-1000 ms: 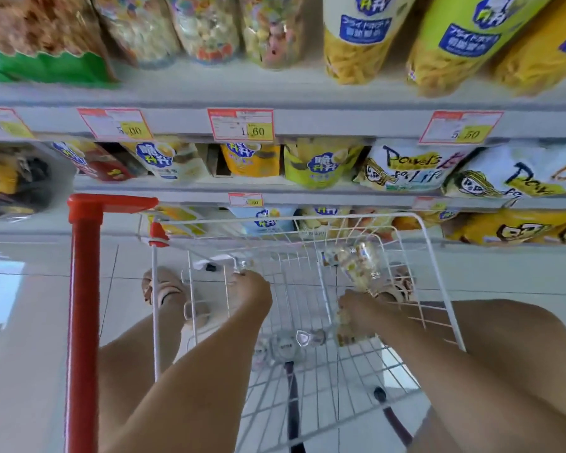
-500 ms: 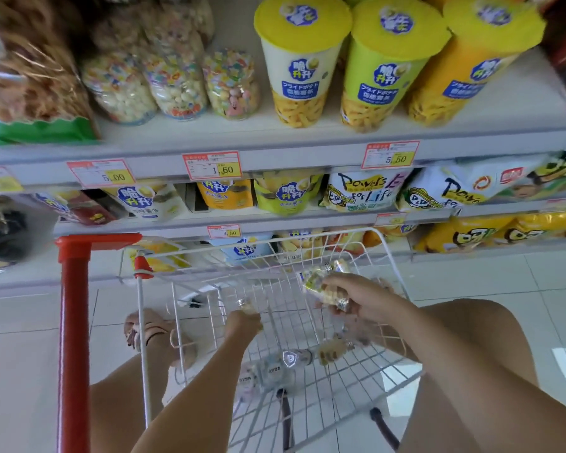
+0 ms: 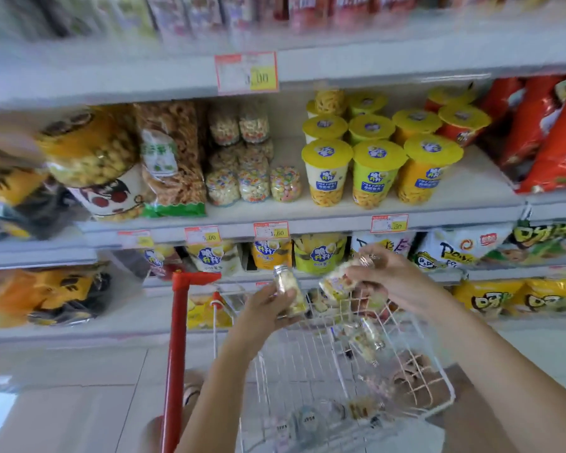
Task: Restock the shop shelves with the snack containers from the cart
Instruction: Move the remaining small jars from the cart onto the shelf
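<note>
Left hand [image 3: 265,310] was curled round 1 upright jar [image 3: 287,294]; right hand [image 3: 394,279] gripped 1 tilted jar [image 3: 335,281]. Both jars were held above the cart [image 3: 176,341], near the shelf [image 3: 327,222]. More jars [image 3: 368,342] lay in the cart's basket, right side.

White wire cart [image 3: 294,351], red post [image 3: 176,338] at the cart's left, silver-capped clear bottle [image 3: 286,289] of pale yellow pieces just above the cart, yellow-lidded cups [image 3: 327,171] in cream, lime and orange higher above, pastel-speckled jars [image 3: 285,184] there too, glossy red bags [image 3: 549,135] up-right of the cart.
</note>
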`<action>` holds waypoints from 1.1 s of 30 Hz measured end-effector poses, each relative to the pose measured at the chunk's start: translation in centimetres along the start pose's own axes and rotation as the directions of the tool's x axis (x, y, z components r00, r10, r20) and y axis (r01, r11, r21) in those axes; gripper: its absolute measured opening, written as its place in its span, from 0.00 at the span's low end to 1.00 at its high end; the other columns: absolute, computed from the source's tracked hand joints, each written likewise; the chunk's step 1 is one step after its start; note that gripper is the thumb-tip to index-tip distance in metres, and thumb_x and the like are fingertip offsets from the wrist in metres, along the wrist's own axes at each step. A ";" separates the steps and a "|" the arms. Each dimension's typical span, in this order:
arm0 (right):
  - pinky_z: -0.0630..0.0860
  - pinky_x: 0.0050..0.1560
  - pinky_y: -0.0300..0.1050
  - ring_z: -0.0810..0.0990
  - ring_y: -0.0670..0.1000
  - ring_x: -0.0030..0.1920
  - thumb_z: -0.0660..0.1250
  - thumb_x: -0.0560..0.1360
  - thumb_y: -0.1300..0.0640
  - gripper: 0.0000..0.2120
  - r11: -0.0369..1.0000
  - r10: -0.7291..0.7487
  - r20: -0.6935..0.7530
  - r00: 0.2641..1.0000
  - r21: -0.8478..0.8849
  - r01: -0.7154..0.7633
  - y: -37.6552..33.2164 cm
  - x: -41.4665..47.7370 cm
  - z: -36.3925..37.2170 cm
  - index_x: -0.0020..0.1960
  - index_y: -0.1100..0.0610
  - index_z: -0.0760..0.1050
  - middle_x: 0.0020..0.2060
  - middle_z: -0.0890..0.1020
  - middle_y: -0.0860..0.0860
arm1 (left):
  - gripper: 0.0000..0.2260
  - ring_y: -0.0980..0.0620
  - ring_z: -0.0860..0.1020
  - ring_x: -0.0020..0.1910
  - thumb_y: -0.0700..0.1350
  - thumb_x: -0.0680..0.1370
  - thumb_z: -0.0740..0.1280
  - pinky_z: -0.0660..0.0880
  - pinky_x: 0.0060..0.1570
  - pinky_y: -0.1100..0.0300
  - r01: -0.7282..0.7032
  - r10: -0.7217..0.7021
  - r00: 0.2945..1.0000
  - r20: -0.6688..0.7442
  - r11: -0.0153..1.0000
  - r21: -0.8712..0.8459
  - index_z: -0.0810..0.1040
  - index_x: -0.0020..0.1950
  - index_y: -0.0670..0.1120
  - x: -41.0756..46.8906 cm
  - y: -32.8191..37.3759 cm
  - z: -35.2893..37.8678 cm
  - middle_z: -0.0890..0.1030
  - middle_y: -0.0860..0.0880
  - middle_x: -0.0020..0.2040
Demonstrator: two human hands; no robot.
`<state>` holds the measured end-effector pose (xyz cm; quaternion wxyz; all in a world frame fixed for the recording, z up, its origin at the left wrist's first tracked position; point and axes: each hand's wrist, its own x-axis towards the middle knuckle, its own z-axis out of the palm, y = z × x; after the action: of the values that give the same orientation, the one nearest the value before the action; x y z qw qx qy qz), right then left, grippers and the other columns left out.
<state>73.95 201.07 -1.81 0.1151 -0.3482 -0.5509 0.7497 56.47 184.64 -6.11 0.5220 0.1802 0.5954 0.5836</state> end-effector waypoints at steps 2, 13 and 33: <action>0.74 0.35 0.37 0.78 0.57 0.41 0.75 0.60 0.59 0.22 0.989 -0.143 -0.037 0.989 -0.051 0.141 -3.0 -1.1 1.8 0.52 0.57 0.73 0.41 0.79 0.61 | 0.04 0.54 0.79 0.35 0.39 0.75 0.68 0.78 0.53 0.49 -0.140 0.141 0.990 -0.020 0.988 0.061 0.74 0.44 0.40 -1.9 3.4 0.2 0.76 0.49 0.36; 0.77 0.37 0.37 0.79 0.45 0.32 0.78 0.64 0.59 0.18 0.561 -0.745 0.098 0.660 -0.442 0.699 -22.6 -6.1 13.0 0.52 0.54 0.78 0.38 0.80 0.45 | 0.10 0.57 0.80 0.39 0.49 0.75 0.70 0.77 0.38 0.64 -0.532 0.740 0.646 -0.187 0.612 0.585 0.75 0.52 0.47 -8.8 23.6 -3.4 0.81 0.46 0.43; 0.68 0.45 0.39 0.74 0.49 0.48 0.77 0.67 0.54 0.18 -0.066 -0.711 0.437 0.550 -0.821 0.567 -36.2 6.4 24.5 0.54 0.56 0.76 0.52 0.74 0.49 | 0.25 0.45 0.78 0.49 0.41 0.71 0.74 0.77 0.57 0.49 -0.253 0.609 0.755 -0.244 0.613 0.749 0.71 0.66 0.38 -0.3 40.9 -10.8 0.78 0.46 0.49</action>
<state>45.70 199.67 32.17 0.2713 -0.0906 -0.9499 0.1258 31.45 189.34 27.68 0.0937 0.3499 0.8091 0.4628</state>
